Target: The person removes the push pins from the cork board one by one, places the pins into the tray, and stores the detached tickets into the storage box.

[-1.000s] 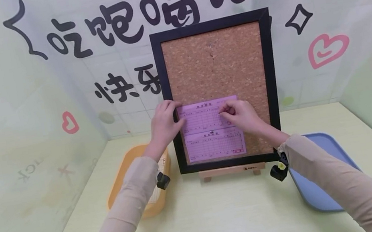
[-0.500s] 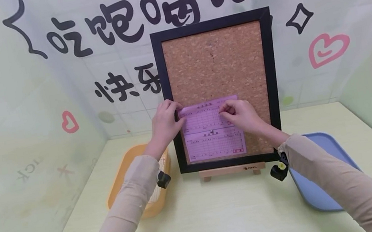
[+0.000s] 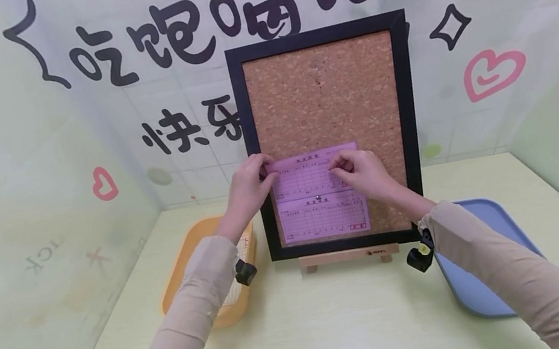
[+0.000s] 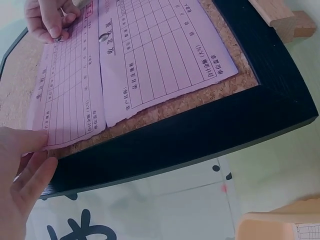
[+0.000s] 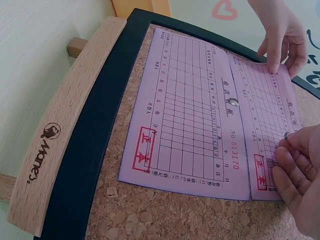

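On the cork board (image 3: 324,94), a pink receipt (image 3: 324,216) lies flat with a silver thumbtack (image 5: 233,102) at its upper edge. Directly above, a second pink receipt (image 3: 302,177) meets or slightly overlaps that edge. My left hand (image 3: 248,184) holds the upper receipt's top left corner, thumb and fingers at the black frame (image 4: 165,137). With thumb and index finger, my right hand (image 3: 364,173) pinches another small silver thumbtack (image 5: 286,135) against the upper receipt, right of its middle. The tack's point is hidden.
The board leans on a wooden easel (image 3: 348,255) on the pale table (image 3: 336,324). An orange basket (image 3: 173,286) holding printed paper stands on the left, partly behind my left forearm. A blue tray (image 3: 464,285) lies on the right, under my right forearm.
My left hand has slid slightly down at the upper receipt's corner. The right hand stays at the same spot with the thumbtack.
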### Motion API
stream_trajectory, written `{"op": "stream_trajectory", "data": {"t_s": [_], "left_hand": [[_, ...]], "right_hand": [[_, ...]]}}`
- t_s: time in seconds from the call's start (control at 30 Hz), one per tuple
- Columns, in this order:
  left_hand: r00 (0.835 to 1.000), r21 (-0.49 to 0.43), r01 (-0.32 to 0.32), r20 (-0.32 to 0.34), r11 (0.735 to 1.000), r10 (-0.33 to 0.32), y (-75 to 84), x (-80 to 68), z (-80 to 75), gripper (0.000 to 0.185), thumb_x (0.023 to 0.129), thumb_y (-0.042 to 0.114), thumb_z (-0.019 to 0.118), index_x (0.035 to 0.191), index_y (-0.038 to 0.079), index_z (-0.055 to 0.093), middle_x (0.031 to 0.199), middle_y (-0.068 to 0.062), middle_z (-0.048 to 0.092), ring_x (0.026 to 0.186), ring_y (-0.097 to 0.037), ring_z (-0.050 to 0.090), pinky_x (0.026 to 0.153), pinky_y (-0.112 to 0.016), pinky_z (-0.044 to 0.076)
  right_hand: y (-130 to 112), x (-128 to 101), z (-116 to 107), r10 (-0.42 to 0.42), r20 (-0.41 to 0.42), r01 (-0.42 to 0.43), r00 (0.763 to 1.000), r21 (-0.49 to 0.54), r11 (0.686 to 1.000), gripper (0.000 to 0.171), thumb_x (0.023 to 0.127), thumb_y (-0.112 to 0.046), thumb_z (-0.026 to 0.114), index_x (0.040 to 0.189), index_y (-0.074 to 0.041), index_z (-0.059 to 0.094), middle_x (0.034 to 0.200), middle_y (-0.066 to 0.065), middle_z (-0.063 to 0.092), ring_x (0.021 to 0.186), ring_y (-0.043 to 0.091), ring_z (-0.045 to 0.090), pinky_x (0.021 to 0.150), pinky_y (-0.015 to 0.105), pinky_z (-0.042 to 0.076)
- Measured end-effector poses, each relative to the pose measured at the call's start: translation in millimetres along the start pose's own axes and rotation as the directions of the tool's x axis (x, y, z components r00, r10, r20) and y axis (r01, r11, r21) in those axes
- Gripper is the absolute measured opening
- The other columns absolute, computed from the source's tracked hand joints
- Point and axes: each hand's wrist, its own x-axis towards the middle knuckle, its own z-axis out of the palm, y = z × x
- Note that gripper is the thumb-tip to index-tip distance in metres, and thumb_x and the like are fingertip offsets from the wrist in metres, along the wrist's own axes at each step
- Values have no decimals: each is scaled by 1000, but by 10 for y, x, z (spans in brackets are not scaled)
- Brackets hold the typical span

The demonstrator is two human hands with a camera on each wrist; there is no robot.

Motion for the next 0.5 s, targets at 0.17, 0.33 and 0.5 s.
{"op": "stream_trajectory", "data": {"t_s": [0.17, 0.33, 0.5], "left_hand": [[1000, -8, -15, -9, 1000, 15, -7, -19, -20, 16, 82, 3, 65, 97, 0, 62, 86, -10, 61, 75, -19, 55, 64, -27, 49], [999, -3, -23, -32, 1000, 23, 0, -28, -34, 14, 82, 1, 63, 96, -1, 64, 88, -12, 64, 76, -20, 58, 67, -29, 49], [999, -15, -16, -41, 1000, 16, 6, -36, -39, 13, 82, -2, 62, 94, -2, 67, 91, -13, 67, 82, -22, 61, 73, -30, 51]], "right_hand": [[-24, -6, -4, 13, -1, -13, 1000, 5, 1000, 8, 88, -9, 58, 91, -4, 64, 79, 8, 62, 66, 17, 50, 57, 26, 42], [-16, -5, -1, 0, 3, 0, 1000, 2, 1000, 9, 88, -9, 58, 91, -3, 64, 79, 8, 62, 66, 17, 51, 57, 26, 43], [-7, -20, -12, -4, 13, 4, 1000, 8, 1000, 8, 88, -9, 58, 91, -4, 64, 80, 8, 62, 66, 17, 51, 58, 26, 43]]}}
